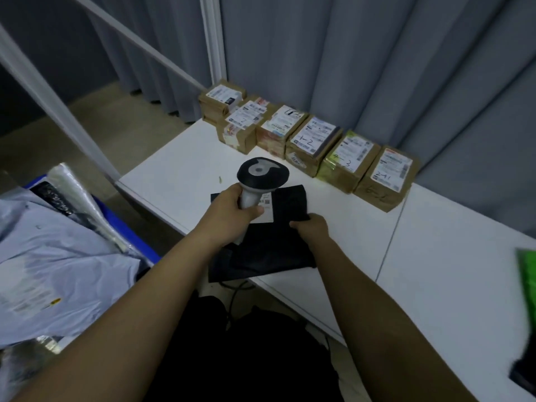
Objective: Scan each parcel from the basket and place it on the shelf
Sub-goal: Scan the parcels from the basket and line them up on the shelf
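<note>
Nearest the camera, two bare forearms reach forward over dark clothing toward the front edge of a white shelf board (435, 256). To the left lies the blue basket (136, 230), heaped with pale grey poly-mailer parcels (58, 256) and a clear plastic-wrapped packet (78, 192) resting against its rim. The left hand (232, 210) has its fingers curled tight around the light handle of a handheld barcode scanner (262, 174), thumb pressed along the grip; the scanner's dark head tilts forward and down, directly above the white shipping label (266, 206) on a black soft parcel (269, 245). That parcel lies flat on the board's front edge, its near end overhanging slightly, with a dark cable (236, 288) trailing down below it. The right hand (310, 227) grips the parcel's right side, thumb on top and pinching the black wrap; the other fingers are hidden underneath, so how they lie cannot be told. At the far right edge, a blurred green object (526, 282) sits on the board. Farther back, a row of six brown cardboard boxes (313, 143) stands along the rear of the board, touching side by side, each with a printed label and handwritten numbers on top. Behind them hang grey curtains (377, 59), with a white upright post (213, 39) at the row's left end.
</note>
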`<state>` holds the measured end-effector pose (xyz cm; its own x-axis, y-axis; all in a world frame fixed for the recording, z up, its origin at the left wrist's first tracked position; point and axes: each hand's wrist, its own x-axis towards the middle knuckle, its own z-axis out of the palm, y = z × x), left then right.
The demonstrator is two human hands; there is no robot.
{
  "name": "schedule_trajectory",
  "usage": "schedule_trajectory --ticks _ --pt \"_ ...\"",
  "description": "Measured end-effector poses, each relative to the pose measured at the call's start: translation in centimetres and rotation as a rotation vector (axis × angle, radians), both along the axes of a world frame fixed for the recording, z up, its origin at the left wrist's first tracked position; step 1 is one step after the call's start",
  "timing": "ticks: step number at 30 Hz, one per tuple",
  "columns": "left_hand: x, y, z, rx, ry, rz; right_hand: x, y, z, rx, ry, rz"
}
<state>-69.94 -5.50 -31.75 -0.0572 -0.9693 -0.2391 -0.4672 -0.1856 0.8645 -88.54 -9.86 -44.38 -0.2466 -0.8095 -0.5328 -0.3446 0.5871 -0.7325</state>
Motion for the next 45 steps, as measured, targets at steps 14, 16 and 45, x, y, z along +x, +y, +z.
schedule_trajectory --ticks 14,16,45 --pt "-15.1 6.4 3.9 -0.117 0.019 -0.469 -18.6 26.7 6.2 -0.55 -0.426 -0.966" --pt "-18.4 7.8 5.0 -0.166 0.018 -0.532 -21.4 30.3 6.8 -0.589 -0.378 -1.109" --pt "-11.6 13.1 13.0 -0.332 0.284 -0.233 -6.0 22.7 22.1 -0.765 -0.136 0.051"
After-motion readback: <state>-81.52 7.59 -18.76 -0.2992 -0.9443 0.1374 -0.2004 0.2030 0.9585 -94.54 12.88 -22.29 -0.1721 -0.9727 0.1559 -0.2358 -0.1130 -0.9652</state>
